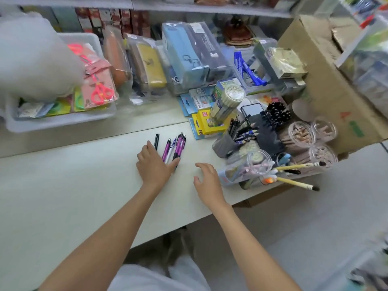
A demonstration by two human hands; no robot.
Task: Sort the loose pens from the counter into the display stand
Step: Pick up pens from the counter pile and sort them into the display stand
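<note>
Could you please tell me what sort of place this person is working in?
Most likely a stationery shop: a blue pencil case in clear packaging, pink plastic scissors on cards, and clear round tubs of wooden pencils crowd the pale counter.

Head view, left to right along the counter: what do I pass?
Bin of scissors → left hand → right hand → paintbrushes. The loose pens overlap the left hand, so they are left out.

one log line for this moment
left hand: rests on pens | right hand: open, empty | pens: loose on counter
</note>
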